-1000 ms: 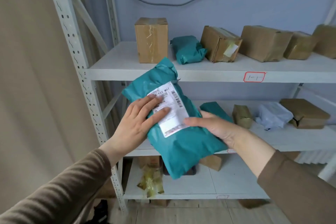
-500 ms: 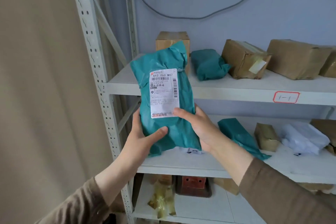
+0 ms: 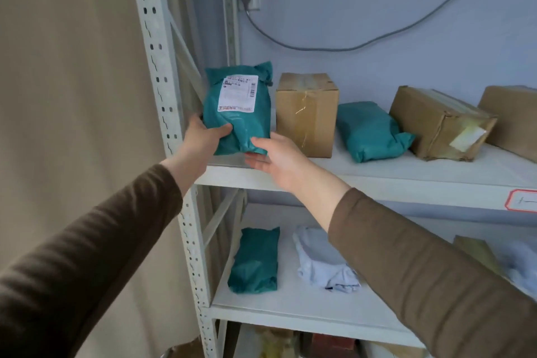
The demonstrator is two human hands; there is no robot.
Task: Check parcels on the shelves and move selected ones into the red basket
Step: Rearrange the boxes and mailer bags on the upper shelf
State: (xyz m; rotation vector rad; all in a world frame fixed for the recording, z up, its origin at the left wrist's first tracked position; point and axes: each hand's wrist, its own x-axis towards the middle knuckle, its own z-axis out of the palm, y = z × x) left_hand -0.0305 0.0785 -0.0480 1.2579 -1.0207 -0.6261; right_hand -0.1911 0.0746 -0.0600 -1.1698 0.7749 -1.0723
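Beside white metal shelving (image 3: pixel 406 183), left hand (image 3: pixel 200 142) grips glossy teal parcel (image 3: pixel 244 125).

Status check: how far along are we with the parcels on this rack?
Done: nothing shows as binned; the red basket is out of view. In hand: the labelled teal parcel is upright at the left end of the upper shelf, left hand gripping it, right hand touching its lower corner. Left: the taped box, second teal parcel, tilted box, plus the lower shelf's teal bag and white bag.
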